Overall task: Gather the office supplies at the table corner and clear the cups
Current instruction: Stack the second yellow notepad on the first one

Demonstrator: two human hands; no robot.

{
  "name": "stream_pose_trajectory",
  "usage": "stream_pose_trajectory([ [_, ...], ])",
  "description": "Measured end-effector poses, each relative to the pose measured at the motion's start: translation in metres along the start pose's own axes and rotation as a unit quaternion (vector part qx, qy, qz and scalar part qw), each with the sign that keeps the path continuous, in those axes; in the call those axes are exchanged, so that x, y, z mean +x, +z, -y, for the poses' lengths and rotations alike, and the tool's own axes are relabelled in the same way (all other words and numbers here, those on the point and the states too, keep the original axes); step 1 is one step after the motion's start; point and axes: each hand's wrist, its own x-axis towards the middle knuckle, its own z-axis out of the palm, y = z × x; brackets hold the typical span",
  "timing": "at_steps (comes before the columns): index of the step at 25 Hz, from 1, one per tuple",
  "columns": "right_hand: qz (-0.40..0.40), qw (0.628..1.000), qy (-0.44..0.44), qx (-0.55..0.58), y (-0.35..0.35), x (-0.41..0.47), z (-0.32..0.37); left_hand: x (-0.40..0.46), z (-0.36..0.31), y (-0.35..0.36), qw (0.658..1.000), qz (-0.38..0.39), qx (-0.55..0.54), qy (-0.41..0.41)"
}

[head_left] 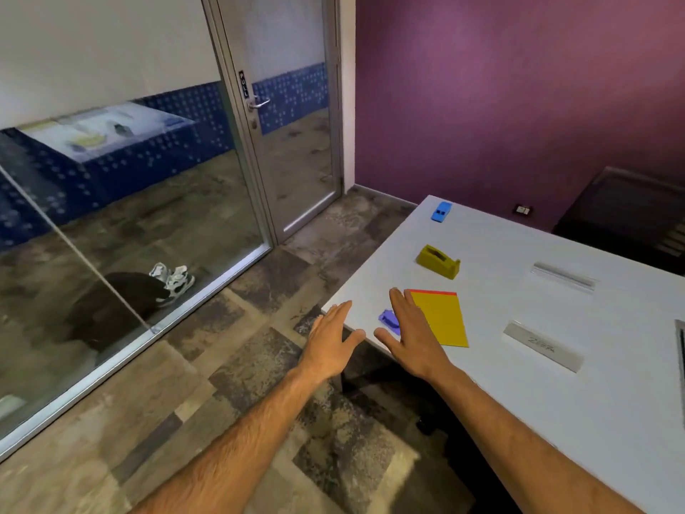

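Observation:
On the white table (519, 365) lie a yellow notepad with a red top strip (443, 319), a small purple item (387, 318), an olive-yellow tape dispenser (439, 261) and a blue stapler-like item (441, 212) near the far corner. My right hand (409, 335) is stretched flat over the table's near-left corner, covering part of the notepad and the purple item. My left hand (331, 341) hovers flat beside it at the table edge, holding nothing. No cups show in view.
Two clear acrylic name holders (563, 276) (543, 346) lie further right on the table. A dark cabinet (630, 217) stands by the purple wall. A glass wall and door (293, 142) are to the left, with sneakers (174, 280) behind the glass.

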Motion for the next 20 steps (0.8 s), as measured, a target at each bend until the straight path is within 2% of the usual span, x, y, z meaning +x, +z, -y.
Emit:
stream_pose_trajectory([
  [6,-0.021,0.999,0.033,-0.018,0.003,0.058,-0.016,0.077,0.015,0.004,0.999,0.029,0.015,0.012],
  [14,-0.032,0.993,0.095,-0.054,-0.016,0.121,-0.080,0.191,0.004,0.028,0.993,0.095,0.035,0.062],
  [20,-0.058,0.979,0.192,-0.034,-0.017,0.137,-0.143,0.271,-0.012,0.074,0.973,0.204,0.030,0.108],
])
